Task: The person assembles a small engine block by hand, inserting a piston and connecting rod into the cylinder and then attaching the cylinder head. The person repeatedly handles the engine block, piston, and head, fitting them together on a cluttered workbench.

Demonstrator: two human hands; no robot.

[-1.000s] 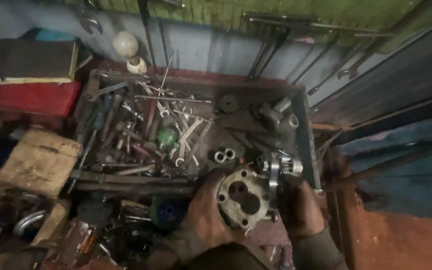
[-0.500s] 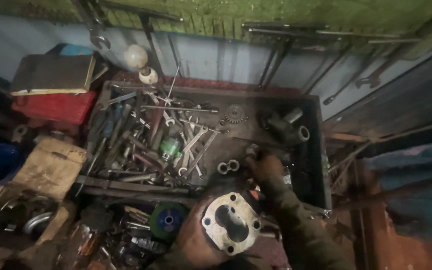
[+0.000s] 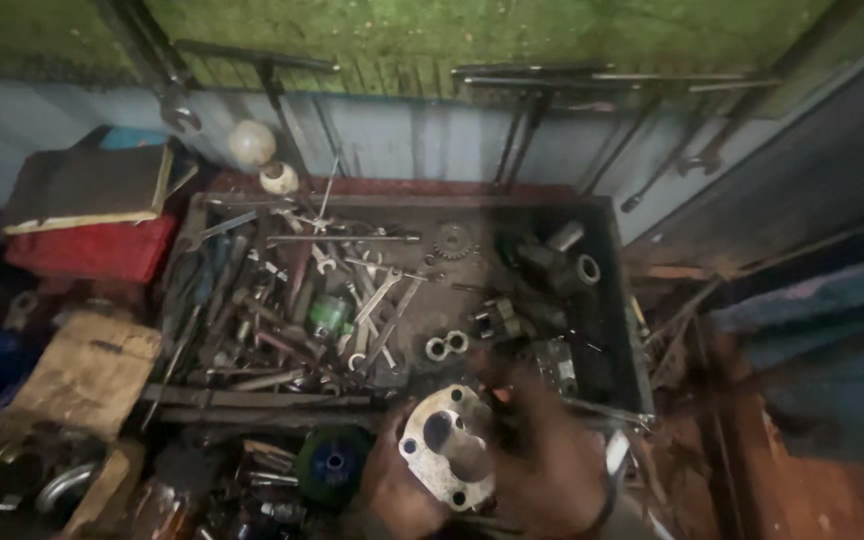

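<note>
Two hands noted: left hand (image 3: 392, 490) grips the grey flanged housing (image 3: 449, 447) from below as before, while right hand (image 3: 542, 450), half a second ago reaching into the tool tray (image 3: 624, 330) beyond, has returned beside the housing, grasp blurred and indeterminable.

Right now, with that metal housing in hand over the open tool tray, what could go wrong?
1. The left hand grips the metal housing only by its lower edge, so it could slip into the tool tray below.
2. The right hand is blurred in motion close to the housing's edge and the loose wrenches; it might knock something or get pinched.
</note>
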